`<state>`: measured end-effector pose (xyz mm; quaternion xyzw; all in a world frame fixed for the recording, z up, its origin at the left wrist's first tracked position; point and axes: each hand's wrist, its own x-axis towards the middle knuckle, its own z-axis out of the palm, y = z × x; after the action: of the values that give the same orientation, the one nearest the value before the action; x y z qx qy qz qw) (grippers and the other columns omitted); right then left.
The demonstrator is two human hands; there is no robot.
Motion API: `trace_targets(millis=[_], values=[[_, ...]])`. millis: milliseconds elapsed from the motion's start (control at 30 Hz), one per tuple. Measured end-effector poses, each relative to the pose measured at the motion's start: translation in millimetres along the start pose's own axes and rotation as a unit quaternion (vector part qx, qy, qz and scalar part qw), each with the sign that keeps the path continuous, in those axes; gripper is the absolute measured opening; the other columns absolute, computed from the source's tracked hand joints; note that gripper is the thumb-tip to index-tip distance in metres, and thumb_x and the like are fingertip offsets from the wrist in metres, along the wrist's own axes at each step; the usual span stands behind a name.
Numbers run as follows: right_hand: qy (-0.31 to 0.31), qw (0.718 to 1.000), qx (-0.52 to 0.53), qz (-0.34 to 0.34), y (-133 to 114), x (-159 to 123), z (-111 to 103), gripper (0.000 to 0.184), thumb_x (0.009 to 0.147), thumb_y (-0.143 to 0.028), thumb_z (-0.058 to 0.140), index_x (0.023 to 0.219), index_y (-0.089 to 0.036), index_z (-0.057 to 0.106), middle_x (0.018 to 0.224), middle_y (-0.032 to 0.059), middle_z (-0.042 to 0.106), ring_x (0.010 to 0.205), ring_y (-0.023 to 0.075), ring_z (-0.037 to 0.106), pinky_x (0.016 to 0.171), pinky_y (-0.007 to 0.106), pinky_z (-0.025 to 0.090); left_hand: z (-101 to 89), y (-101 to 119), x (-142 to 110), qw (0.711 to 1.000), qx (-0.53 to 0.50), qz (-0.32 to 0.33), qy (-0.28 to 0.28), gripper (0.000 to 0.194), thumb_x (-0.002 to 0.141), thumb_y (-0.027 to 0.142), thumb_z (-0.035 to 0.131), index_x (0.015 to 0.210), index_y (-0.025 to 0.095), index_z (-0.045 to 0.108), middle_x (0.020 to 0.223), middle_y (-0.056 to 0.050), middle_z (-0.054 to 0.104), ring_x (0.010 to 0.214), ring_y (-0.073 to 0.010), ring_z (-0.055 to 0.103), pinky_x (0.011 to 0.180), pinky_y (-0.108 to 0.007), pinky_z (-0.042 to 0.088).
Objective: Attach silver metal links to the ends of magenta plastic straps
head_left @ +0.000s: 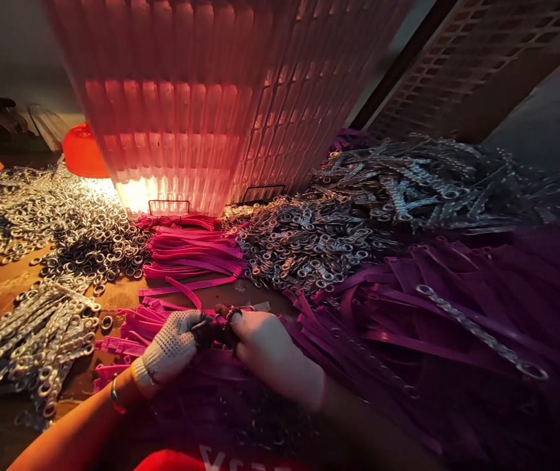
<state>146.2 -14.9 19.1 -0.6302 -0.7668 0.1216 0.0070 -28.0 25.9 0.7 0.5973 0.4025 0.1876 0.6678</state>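
My left hand (pixel 173 347), in a white dotted glove, is closed with its fingers pressed together. My right hand (pixel 276 353), in a plain white glove, is closed too, with the thumb bent over. Between them both hands grip a small dark object (pixel 218 330), too dark for me to name. Flat magenta straps (pixel 194 252) lie just beyond and under the hands, in a pile. On the right, a silver chain-like strip with ring ends (pixel 481 333) rests on more purple straps (pixel 437 275).
Silver rings (pixel 98 229) are heaped at the left, beside a bundle of ringed metal strips (pixel 35 347). More metal strips (pixel 422 176) pile up at the back right. Tall clear ribbed plastic panels (pixel 172 111) stand behind, next to a lit red lamp (pixel 84 150).
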Motion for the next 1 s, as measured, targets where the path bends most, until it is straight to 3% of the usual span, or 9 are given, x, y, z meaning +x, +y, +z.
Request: trace_targets(millis=[133,233,367,567,667,733,800,833,1000], values=[[0.068,0.992,-0.014,-0.104,2.5,-2.7,21.0,0.022,0.075,-0.005,0.046,0.084,-0.016,0.064,0.073,0.0080,0.067,0.062,0.0178,0.056,0.057,0.030,0.029,1.7,-6.2,1.3,1.000,-0.013,-0.012,-0.005,0.034,0.083,0.045,0.060,0.070,0.014,0.057,0.054,0.003,0.045,0.046,-0.0063,0.032,0.043,-0.020,0.023],[0.081,0.987,-0.045,-0.128,4.6,-5.4,25.6,0.020,0.076,-0.006,0.046,0.081,-0.015,0.063,0.068,0.0081,0.065,0.057,0.0177,0.053,0.054,0.031,0.026,-0.8,-2.4,3.0,0.999,-0.019,-0.016,-0.019,0.027,0.079,0.038,0.063,0.069,0.014,0.058,0.054,0.004,0.045,0.047,-0.0063,0.033,0.043,-0.019,0.024],[0.065,0.983,-0.079,-0.150,4.3,-11.3,13.6,0.017,0.082,-0.011,0.048,0.080,-0.015,0.064,0.066,0.0072,0.065,0.054,0.0169,0.052,0.052,0.030,0.022,-15.3,20.0,-4.5,0.996,0.027,-0.069,-0.058,0.019,0.077,0.031,0.061,0.068,0.014,0.062,0.054,0.002,0.050,0.043,-0.0062,0.036,0.041,-0.019,0.025],[0.005,0.984,-0.039,-0.176,9.5,-24.8,-12.4,0.007,0.075,-0.017,0.061,0.074,-0.016,0.068,0.075,0.0073,0.068,0.067,0.0189,0.058,0.058,0.030,0.032,-31.3,27.3,-23.5,0.990,-0.027,-0.131,-0.042,0.037,0.078,0.035,0.066,0.106,0.012,0.069,0.057,0.002,0.052,0.040,-0.0042,0.031,0.037,-0.018,0.019],[-0.043,0.978,0.053,-0.196,45.5,-13.5,-23.3,0.010,0.077,-0.021,0.064,0.080,-0.017,0.072,0.088,0.0062,0.069,0.078,0.0186,0.061,0.068,0.028,0.040,-24.4,13.9,-22.2,0.989,-0.093,-0.117,0.004,0.047,0.075,0.041,0.070,0.111,0.010,0.067,0.057,0.002,0.052,0.040,-0.0033,0.031,0.037,-0.017,0.019],[-0.006,0.988,0.089,-0.122,83.3,4.4,-30.5,0.021,0.084,-0.017,0.056,0.097,-0.017,0.073,0.098,0.0056,0.070,0.083,0.0166,0.061,0.072,0.025,0.042,-17.7,6.9,-18.8,0.986,-0.128,-0.099,0.035,0.047,0.073,0.040,0.072,0.109,0.010,0.067,0.064,-0.001,0.058,0.040,-0.0032,0.035,0.037,-0.016,0.021],[0.094,0.994,-0.030,0.038,123.9,26.6,-37.8,0.030,0.086,-0.011,0.049,0.105,-0.016,0.071,0.104,0.0083,0.070,0.090,0.0181,0.060,0.076,0.026,0.042,-11.3,3.9,-14.8,0.982,-0.163,-0.092,0.037,0.042,0.073,0.038,0.071,0.104,0.010,0.068,0.073,-0.005,0.064,0.040,-0.0032,0.038,0.036,-0.016,0.022],[0.121,0.980,-0.125,0.094,142.4,37.6,-40.8,0.031,0.087,-0.011,0.048,0.106,-0.016,0.072,0.108,0.0106,0.069,0.095,0.0205,0.058,0.079,0.028,0.041,-8.2,3.9,-12.8,0.979,-0.180,-0.092,0.028,0.040,0.073,0.037,0.071,0.102,0.010,0.069,0.076,-0.007,0.066,0.041,-0.0032,0.040,0.035,-0.016,0.022],[0.102,0.969,-0.201,0.100,196.2,72.7,-39.4,0.032,0.084,-0.005,0.043,0.095,-0.007,0.073,0.117,0.0205,0.064,0.104,0.0305,0.053,0.080,0.039,0.038,4.7,11.3,-5.4,0.964,-0.238,-0.119,-0.019,0.032,0.073,0.035,0.074,0.094,0.012,0.069,0.067,-0.001,0.061,0.039,-0.0019,0.039,0.034,-0.014,0.023]])
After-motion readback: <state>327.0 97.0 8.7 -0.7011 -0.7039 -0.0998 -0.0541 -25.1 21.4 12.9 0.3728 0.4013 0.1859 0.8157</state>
